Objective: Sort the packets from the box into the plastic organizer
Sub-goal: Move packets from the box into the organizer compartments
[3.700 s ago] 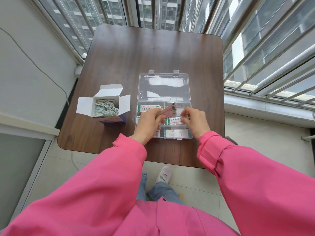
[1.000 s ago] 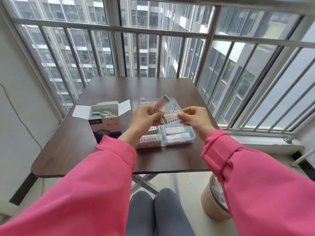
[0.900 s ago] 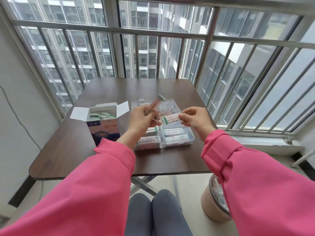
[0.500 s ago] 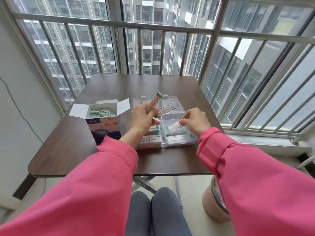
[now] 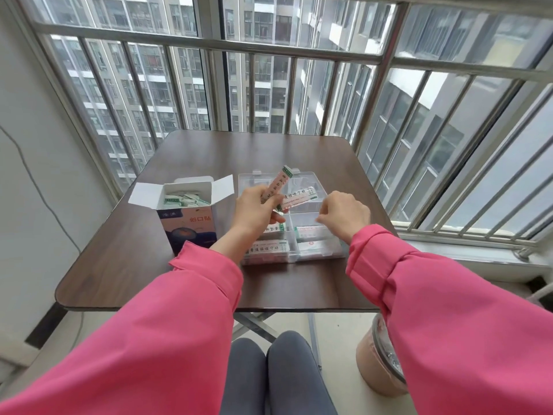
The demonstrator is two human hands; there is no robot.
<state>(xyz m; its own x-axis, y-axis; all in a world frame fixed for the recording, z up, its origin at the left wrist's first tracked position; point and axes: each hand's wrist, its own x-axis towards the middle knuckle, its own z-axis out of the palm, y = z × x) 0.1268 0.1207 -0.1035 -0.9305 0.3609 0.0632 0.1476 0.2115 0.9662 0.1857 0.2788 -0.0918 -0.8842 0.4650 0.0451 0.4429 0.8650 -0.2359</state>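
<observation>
The left hand (image 5: 257,212) pinches two fanned packets (image 5: 287,191) above the organizer (image 5: 317,253), the right hand (image 5: 344,215) is curled and empty, so one packet can slip into a wrong compartment.

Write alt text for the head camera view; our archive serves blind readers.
A person in pink sleeves holds two packets fanned in the left hand above a clear plastic organizer on a brown table. The right hand hovers over it, fingers curled; an open box sits left.
</observation>
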